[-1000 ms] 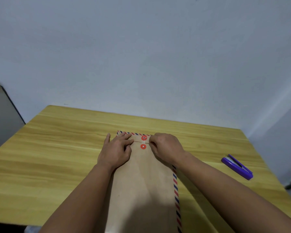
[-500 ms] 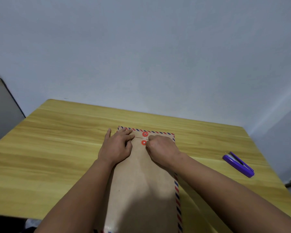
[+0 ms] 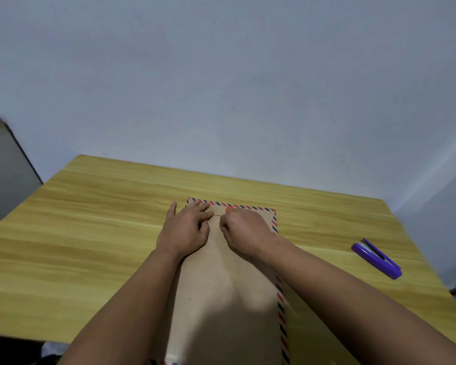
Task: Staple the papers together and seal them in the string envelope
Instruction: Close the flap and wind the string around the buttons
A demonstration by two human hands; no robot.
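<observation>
Thin string pinched, R hand.

A yellow wood-grain table is set against a plain pale wall. A grey panel is seen at the left edge, just beside the table's far corner.
</observation>
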